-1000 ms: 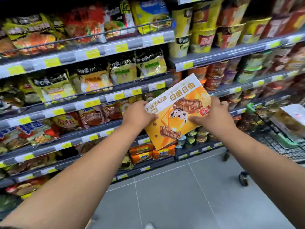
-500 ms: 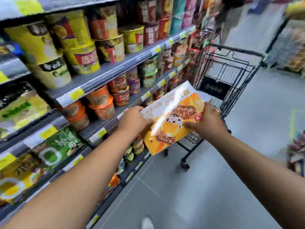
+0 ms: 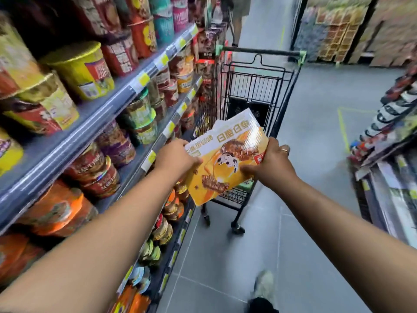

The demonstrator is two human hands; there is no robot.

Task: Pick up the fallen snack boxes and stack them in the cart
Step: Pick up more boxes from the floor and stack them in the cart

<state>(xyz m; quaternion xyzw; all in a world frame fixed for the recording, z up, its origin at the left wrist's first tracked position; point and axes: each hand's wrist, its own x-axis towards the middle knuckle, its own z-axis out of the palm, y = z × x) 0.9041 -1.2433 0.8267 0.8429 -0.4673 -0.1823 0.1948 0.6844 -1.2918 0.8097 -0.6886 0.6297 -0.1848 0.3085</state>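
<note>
Head view: both hands grip one snack box [image 3: 225, 159].
Left hand [image 3: 174, 158] and right hand [image 3: 270, 163] clasp opposite edges, before the cart [image 3: 259, 86].

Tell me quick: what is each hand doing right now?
Left hand: grips the left edge of the flat orange-and-white cardboard snack box.
Right hand: grips the same box's right edge.

The snack box [image 3: 225, 168] hides the near end of the cart [image 3: 248, 84]; at 12 o'clock the top edge crops a bystander [image 3: 240, 10].
</note>
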